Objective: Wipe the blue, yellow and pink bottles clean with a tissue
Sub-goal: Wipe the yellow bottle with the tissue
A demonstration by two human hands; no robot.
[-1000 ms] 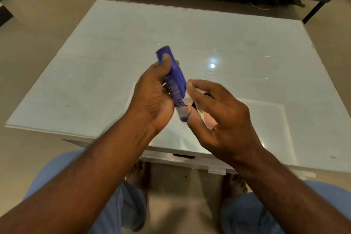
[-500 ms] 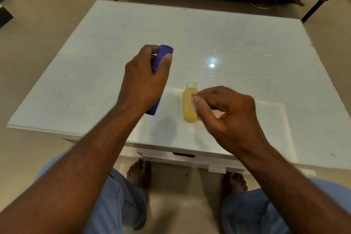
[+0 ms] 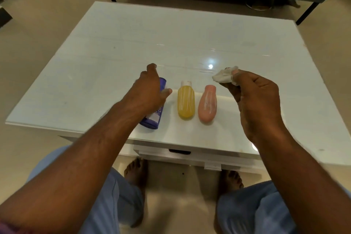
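1. Left hand (image 3: 150, 91): over the blue bottle (image 3: 154, 118), fingers loosely spread and relaxed, not wrapped round it; whether the palm touches the bottle cannot be told.
2. Blue bottle: lying flat on the white table (image 3: 95, 66) near its front edge, leftmost of three, partly hidden under the hand.
3. Yellow bottle (image 3: 186, 102): lying flat just right of the blue one, white cap pointing away, apart from both neighbours.
4. Pink bottle (image 3: 208, 105): lying flat just beside the yellow one, narrow end away.
5. Right hand (image 3: 254, 100): raised above the table right of the pink bottle, fingertips pinching a crumpled white tissue (image 3: 224, 77).
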